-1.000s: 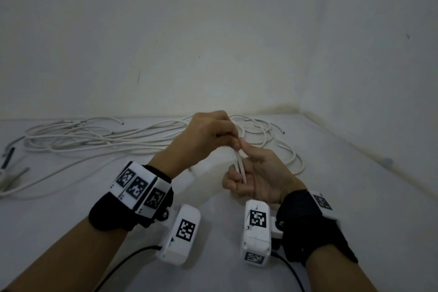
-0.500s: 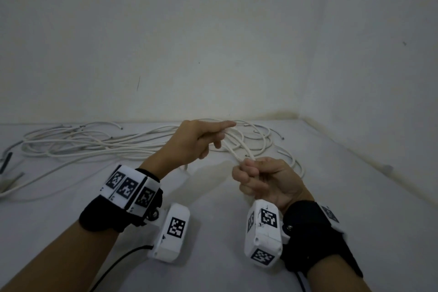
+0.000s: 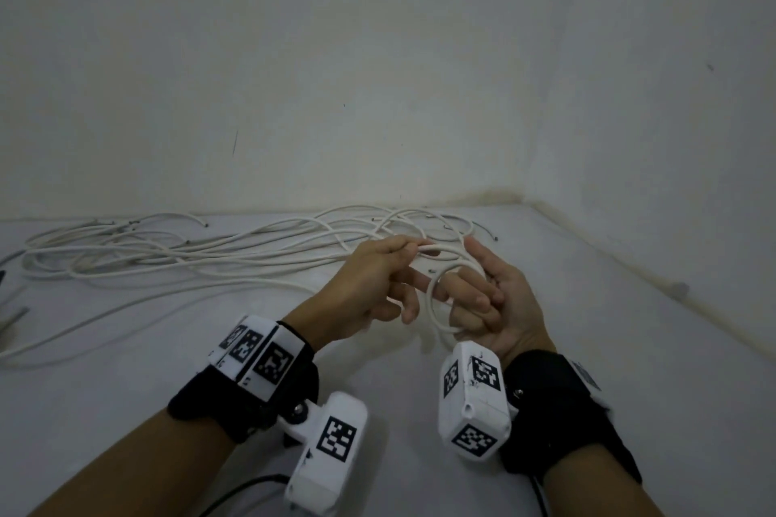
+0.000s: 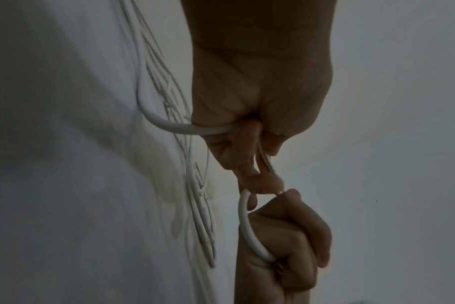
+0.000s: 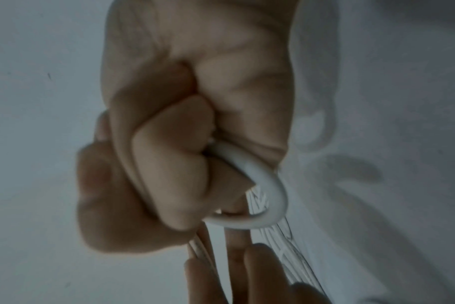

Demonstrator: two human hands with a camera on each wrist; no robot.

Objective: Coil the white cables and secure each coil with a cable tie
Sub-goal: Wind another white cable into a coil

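Note:
A small loop of white cable (image 3: 434, 309) hangs round the curled fingers of my right hand (image 3: 470, 298), which lies palm up above the table. In the right wrist view those fingers (image 5: 169, 164) grip the loop (image 5: 262, 185). My left hand (image 3: 413, 250) pinches the same cable (image 3: 436, 248) just beyond the loop, between thumb and forefinger. The left wrist view shows that pinch (image 4: 260, 164) above the right fist (image 4: 281, 246), with the cable (image 4: 174, 127) trailing off to the pile. The two hands almost touch. No cable tie shows.
A long tangle of several white cables (image 3: 189, 252) lies along the back wall, from the far left to the corner. Dark small objects (image 3: 12, 317) sit at the table's left edge. The wall corner (image 3: 525, 201) is close on the right.
My right hand has turned palm up, and a small cable loop now sits round its fingers. My left hand has carried the cable over towards the right hand and pinches it there.

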